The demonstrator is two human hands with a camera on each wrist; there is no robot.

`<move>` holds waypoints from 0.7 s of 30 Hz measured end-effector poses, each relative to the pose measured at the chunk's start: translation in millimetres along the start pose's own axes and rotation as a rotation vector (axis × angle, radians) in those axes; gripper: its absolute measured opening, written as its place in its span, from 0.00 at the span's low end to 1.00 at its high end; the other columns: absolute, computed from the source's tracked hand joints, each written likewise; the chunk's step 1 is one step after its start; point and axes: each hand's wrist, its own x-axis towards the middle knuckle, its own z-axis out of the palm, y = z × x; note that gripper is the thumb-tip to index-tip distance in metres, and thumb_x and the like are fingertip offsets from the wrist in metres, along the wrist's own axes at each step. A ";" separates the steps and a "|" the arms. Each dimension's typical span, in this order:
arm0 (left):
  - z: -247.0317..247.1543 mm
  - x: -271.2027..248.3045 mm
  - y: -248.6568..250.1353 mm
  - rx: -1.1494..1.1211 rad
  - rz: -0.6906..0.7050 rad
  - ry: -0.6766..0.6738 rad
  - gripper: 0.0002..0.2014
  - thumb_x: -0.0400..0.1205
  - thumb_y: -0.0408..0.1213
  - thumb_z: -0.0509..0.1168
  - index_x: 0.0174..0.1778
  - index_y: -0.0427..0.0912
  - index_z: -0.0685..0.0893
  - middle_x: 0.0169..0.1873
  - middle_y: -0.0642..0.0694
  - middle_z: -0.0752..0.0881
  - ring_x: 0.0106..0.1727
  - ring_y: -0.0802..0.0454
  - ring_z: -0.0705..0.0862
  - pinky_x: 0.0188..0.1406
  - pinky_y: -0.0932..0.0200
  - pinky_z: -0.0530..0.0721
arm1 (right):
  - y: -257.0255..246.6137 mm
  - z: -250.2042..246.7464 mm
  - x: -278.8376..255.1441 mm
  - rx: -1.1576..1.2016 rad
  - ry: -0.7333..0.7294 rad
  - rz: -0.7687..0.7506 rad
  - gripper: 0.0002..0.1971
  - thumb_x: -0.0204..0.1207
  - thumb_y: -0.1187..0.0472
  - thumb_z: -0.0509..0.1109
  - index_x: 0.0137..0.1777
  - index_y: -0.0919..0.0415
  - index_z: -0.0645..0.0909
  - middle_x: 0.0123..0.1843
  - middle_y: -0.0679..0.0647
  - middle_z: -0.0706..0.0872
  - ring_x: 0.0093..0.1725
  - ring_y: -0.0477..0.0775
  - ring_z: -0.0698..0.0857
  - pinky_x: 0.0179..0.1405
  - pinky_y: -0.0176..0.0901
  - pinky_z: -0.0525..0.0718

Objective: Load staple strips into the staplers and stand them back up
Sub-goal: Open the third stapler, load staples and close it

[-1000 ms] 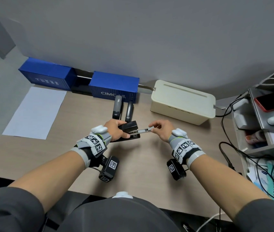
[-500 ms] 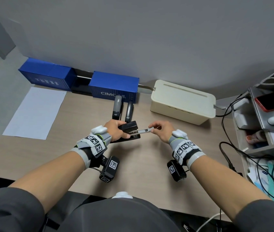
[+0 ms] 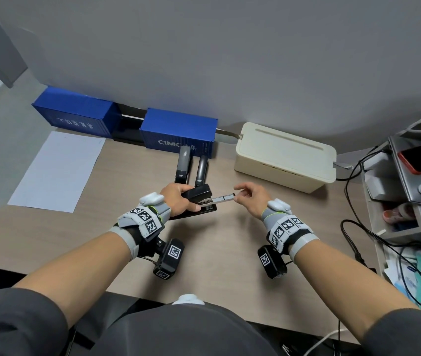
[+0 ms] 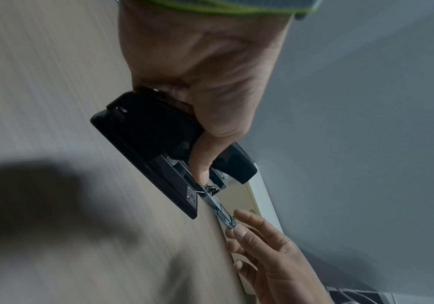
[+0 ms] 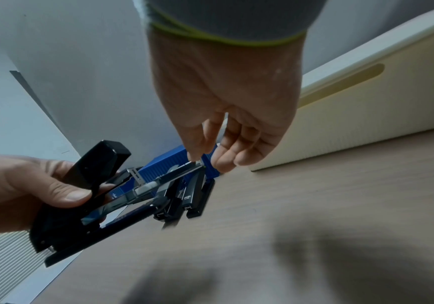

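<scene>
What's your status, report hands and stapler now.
Left hand grips open stapler. Right hand fingers pinch staple strip, partway in. Nothing blocking.

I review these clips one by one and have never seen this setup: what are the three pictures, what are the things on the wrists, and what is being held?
No machine here: a person works with bare hands, wearing wristbands with black-and-white markers and small cameras. The big picture comes from a head camera looking down at a wooden desk; the other two look along each hand from the wrist.

The left hand grips an opened black stapler, its base on the desk. The right hand pinches the outer end of a staple strip, whose other end sits at the stapler's front.

Behind stand two more staplers, upright against a blue container model. Also there: a second blue container, a white sheet, a cream box, and shelves with cables on the right.
</scene>
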 end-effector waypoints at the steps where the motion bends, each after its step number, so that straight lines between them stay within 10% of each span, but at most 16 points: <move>1: -0.7 0.3 -1.2 -0.010 0.000 0.007 0.22 0.63 0.38 0.84 0.52 0.57 0.92 0.44 0.49 0.93 0.52 0.45 0.89 0.58 0.54 0.84 | 1.8 1.3 1.6 0.004 0.015 0.023 0.06 0.67 0.56 0.76 0.42 0.44 0.85 0.36 0.48 0.87 0.40 0.56 0.88 0.50 0.50 0.85; 6: -4.8 -3.1 -2.9 -0.040 0.002 0.057 0.20 0.65 0.40 0.83 0.52 0.59 0.92 0.41 0.53 0.92 0.49 0.48 0.89 0.53 0.57 0.83 | -7.2 12.9 -1.2 0.115 -0.005 0.059 0.06 0.71 0.62 0.76 0.45 0.51 0.86 0.36 0.53 0.89 0.38 0.53 0.88 0.43 0.38 0.82; 13: -16.8 -7.4 -0.9 -0.122 0.054 0.224 0.21 0.65 0.47 0.81 0.56 0.58 0.91 0.42 0.55 0.92 0.43 0.55 0.89 0.47 0.60 0.86 | -55.1 43.6 2.3 0.115 -0.192 -0.013 0.22 0.67 0.61 0.76 0.62 0.48 0.80 0.54 0.53 0.88 0.58 0.54 0.87 0.63 0.49 0.83; 21: -40.8 1.2 10.6 -0.138 0.069 0.329 0.18 0.67 0.47 0.78 0.54 0.57 0.91 0.37 0.58 0.90 0.40 0.54 0.89 0.41 0.60 0.85 | -94.7 62.3 9.9 0.197 -0.237 -0.073 0.22 0.65 0.67 0.74 0.57 0.45 0.77 0.55 0.57 0.85 0.56 0.54 0.85 0.53 0.60 0.87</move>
